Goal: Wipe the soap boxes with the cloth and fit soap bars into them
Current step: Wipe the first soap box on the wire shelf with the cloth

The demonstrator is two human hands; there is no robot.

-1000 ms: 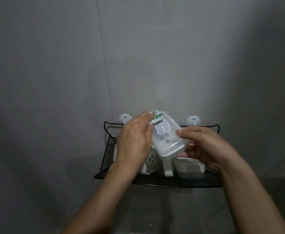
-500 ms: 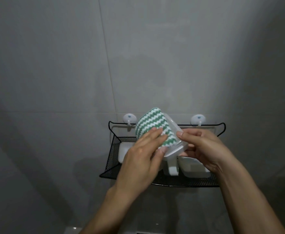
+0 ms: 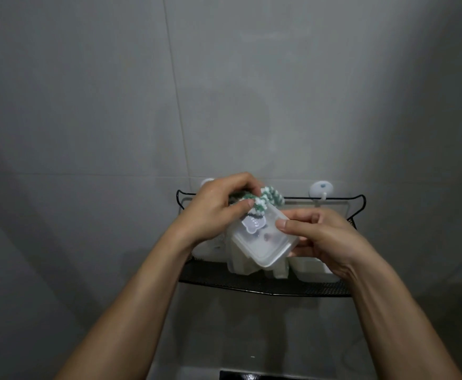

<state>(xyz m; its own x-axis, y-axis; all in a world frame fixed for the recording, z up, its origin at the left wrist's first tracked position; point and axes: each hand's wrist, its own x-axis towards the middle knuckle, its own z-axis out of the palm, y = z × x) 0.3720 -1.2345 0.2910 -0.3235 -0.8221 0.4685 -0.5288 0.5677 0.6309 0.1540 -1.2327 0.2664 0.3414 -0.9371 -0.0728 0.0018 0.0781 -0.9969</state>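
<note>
A translucent soap box [image 3: 262, 242] with a small bear sticker is tilted in the air above the black mesh shelf [image 3: 265, 286]. My right hand [image 3: 323, 237] grips its right side, thumb on the lid. My left hand [image 3: 219, 209] holds a bunched green-and-white striped cloth [image 3: 268, 198] against the box's far upper corner. More white soap boxes [image 3: 314, 270] stand on the shelf behind and below, partly hidden by my hands. No soap bar is visible.
The shelf hangs on a grey tiled wall from two white suction hooks [image 3: 320, 189]. A dark object's edge [image 3: 251, 375] shows at the bottom of the view.
The cloth, spread over the box's top half a second ago, is now bunched at the far corner. My left hand moved up and away; the sticker on the lid shows again.
</note>
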